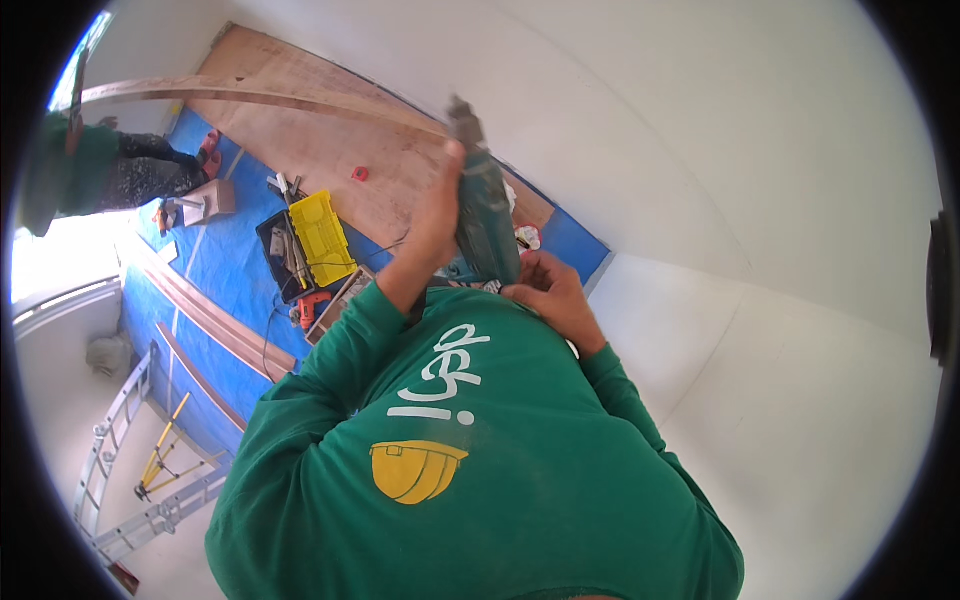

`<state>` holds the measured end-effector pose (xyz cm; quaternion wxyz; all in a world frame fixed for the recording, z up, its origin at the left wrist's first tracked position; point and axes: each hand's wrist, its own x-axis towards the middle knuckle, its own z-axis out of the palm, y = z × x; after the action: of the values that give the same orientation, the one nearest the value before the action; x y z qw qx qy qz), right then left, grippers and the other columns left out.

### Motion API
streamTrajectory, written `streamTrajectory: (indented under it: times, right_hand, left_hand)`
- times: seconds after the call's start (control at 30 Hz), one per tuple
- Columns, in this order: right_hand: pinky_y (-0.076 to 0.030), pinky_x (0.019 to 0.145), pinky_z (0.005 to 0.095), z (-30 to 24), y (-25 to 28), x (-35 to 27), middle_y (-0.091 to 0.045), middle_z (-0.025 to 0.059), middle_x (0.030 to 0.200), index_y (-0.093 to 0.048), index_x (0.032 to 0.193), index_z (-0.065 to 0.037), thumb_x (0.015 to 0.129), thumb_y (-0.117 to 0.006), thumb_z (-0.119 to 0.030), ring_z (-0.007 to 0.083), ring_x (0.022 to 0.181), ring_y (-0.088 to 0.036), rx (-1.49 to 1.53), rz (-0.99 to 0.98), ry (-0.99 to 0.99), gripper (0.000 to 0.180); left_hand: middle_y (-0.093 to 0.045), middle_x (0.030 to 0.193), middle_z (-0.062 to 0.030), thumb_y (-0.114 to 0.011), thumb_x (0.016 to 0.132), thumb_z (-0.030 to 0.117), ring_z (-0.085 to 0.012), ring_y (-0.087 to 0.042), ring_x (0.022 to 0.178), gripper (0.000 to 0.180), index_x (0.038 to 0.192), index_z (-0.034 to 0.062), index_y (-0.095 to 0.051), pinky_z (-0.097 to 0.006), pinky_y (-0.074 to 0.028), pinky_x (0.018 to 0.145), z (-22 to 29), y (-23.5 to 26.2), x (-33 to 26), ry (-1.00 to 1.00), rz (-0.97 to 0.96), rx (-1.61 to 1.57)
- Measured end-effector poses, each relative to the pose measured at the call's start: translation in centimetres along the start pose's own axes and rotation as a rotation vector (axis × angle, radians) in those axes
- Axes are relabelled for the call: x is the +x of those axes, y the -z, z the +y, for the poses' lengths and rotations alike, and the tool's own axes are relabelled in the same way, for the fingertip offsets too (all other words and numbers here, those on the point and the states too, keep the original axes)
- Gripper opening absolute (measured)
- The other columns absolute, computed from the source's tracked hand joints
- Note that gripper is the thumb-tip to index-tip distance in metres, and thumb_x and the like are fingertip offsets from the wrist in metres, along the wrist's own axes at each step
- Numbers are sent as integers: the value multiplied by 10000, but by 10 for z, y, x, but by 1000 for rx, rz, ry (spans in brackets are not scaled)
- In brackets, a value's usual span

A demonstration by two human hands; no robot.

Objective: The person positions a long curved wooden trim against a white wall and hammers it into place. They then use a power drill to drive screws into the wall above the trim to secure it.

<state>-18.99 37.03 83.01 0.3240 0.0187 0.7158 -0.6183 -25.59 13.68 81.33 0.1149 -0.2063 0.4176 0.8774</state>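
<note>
The left hand (437, 215) grips a green power tool (486, 215), its fingers wrapped around the upper body of the tool, which stands nearly upright and close against the chest. The right hand (548, 288) sits just below and to the right of the tool's base, its fingers curled and touching the lower end; whether they clamp anything there cannot be told. Both arms wear green sleeves (330, 360).

Beyond the fingers lies the floor (230, 265), covered in blue sheeting, with a broad plywood board (330, 140) along the wall. A long thin wooden strip (230, 92) arcs across the board, ending near the top of the tool (the lens bends it). Left of the left hand's fingers, well apart, a yellow case (322, 235) sits on a black tray (275, 255) with small tools, and an orange tool (312, 308) lies just below it. More wooden strips (215, 320) run across the blue sheeting.

Far to the left another person (95, 170) in green crouches by a window. A ladder (120, 430) and a yellow tripod (160, 460) lie on the pale floor at the lower left. White walls (700, 150) fill the right side.
</note>
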Motion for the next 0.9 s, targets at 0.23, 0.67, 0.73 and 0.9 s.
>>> streamTrajectory:
  times: [0.23,0.67,0.73,0.9]
  right_hand:
    - [-564,867,276,-47,22,-1,-756,25,1023,-730,1163,-8,1003,-791,-86,96,944,-700,132,103,202,188]
    - [-579,944,308,-28,42,4,-742,52,1136,-690,1248,-8,1061,-754,-148,124,1030,-709,57,157,242,242]
    - [-576,955,317,-14,47,8,-741,55,1137,-686,1249,-9,1073,-741,-168,126,1051,-706,28,164,250,243]
    - [-559,873,318,23,48,15,-736,74,1119,-697,1253,-4,1070,-745,-228,128,1028,-693,-42,181,242,293]
  left_hand:
    - [-741,1148,-108,-514,1067,740,-321,-735,1019,688,1351,137,-685,-526,-612,925,37,31,18,-66,-362,-558]
    - [-646,1136,12,-728,1007,276,-183,-653,929,260,1263,226,-734,-411,-535,901,44,40,-21,142,-856,-1175]
    - [-646,1112,4,-727,1006,267,-188,-659,883,253,1254,214,-736,-408,-545,859,48,36,-23,123,-895,-1153]
    - [-679,1042,-33,-756,993,236,-222,-725,800,215,1201,182,-759,-423,-597,762,49,35,-18,64,-876,-1117]
